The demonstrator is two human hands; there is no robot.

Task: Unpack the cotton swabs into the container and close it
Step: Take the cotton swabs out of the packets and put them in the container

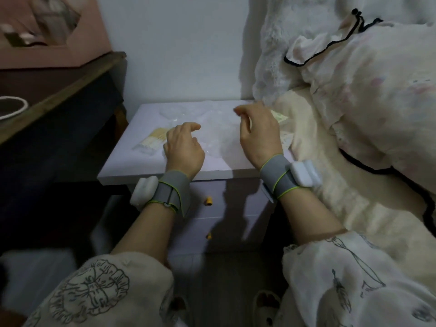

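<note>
On the nightstand (151,166) a pack of cotton swabs (153,138) lies at the left; the bed (330,161) stands at its right, a desk (59,90) at its left.

A clear plastic packet of wooden-stemmed, white-tipped cotton swabs (151,139) is lying flat at the left of the pale lilac nightstand top (132,166), its near end angling toward the front edge. Just right of it, a clear, faceted plastic container (212,135) is sitting mid-surface, blurred and hard to make out; its lid state isn't showing.

Head view, close, down onto nightstand (132,171), dim.
</note>
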